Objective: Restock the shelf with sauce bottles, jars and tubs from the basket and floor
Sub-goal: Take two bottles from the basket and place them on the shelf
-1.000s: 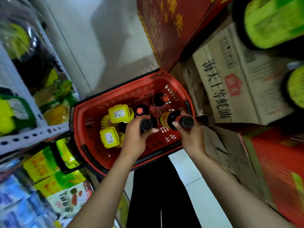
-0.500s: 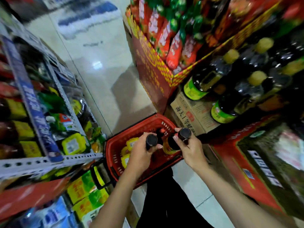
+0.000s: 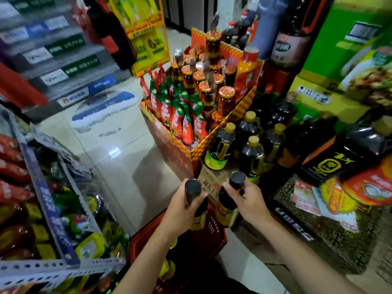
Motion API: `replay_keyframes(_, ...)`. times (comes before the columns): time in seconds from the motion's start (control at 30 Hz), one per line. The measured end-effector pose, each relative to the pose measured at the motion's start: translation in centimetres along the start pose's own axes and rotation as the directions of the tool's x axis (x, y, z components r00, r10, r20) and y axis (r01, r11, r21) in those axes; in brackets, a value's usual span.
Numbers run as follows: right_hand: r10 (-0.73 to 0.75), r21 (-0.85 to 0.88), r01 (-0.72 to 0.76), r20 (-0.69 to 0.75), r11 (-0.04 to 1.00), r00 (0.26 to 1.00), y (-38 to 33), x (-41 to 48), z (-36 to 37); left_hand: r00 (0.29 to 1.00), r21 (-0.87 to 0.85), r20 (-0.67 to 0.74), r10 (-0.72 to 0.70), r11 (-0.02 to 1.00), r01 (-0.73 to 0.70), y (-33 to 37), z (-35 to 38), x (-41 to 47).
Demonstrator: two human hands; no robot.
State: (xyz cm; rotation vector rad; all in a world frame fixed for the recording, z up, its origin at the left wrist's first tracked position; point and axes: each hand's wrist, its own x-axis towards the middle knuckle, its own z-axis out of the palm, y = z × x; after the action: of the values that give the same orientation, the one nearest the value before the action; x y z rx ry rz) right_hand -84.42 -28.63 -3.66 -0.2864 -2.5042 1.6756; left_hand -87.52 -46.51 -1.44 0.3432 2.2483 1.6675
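My left hand (image 3: 182, 211) grips the neck of a dark sauce bottle with a black cap (image 3: 193, 187). My right hand (image 3: 249, 201) grips a second dark sauce bottle (image 3: 226, 211) with a black cap and a yellow label. Both bottles are upright and held above the red basket (image 3: 212, 232), which sits low on the floor and is partly hidden by my arms. The shelf (image 3: 53, 209) with sauce packs and a yellow-lidded tub (image 3: 90, 246) is on my left.
A red and yellow display box (image 3: 180, 153) of chilli sauce bottles and jars stands ahead. Large dark bottles with gold caps (image 3: 250, 143) sit on cartons to the right, beside boxed goods (image 3: 331, 164). Tiled floor (image 3: 118, 149) lies between shelf and display.
Both hands have lifted the two bottles up out of the basket. My view has tilted upward from the basket toward the aisle and displays.
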Motion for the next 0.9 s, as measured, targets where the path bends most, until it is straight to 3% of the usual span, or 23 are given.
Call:
replay_keyframes(0.23, 0.02, -0.028, -0.022, -0.088, 0.999, 0.996, -1.9, -3.3, -3.3, 0.998, -0.082, 0.043, 0.054, 0.995, -0.05, 1.8, 2.4, 0.7)
replay_keyframes(0.47, 0.224, 0.141, -0.19, -0.294, 0.972, 0.929, -1.8, -10.6, -4.7, 0.953, -0.14, 0.287, 0.095, 0.989, -0.057, 2.8, 5.7, 0.3)
replay_keyframes(0.57, 0.307, 0.18, -0.253, -0.422, 0.951, 0.853, -1.6, -14.4, -4.9, 0.859, -0.078, 0.49, 0.152, 0.988, -0.13, 3.7, 7.5, -0.9)
replay_keyframes(0.67, 0.35, 0.195, -0.291, -0.533, 0.937, 0.77, -2.0, -18.2, -5.5, 0.787, -0.071, 0.6, 0.147, 0.989, -0.131, 4.5, 9.5, -2.1)
replay_keyframes(0.9, 0.399, 0.237, -0.367, -0.787, 0.9, 0.471, -2.3, -27.9, -8.3, 0.586, -0.104, 0.785, 0.201, 0.975, -0.196, 7.8, 16.9, -8.0)
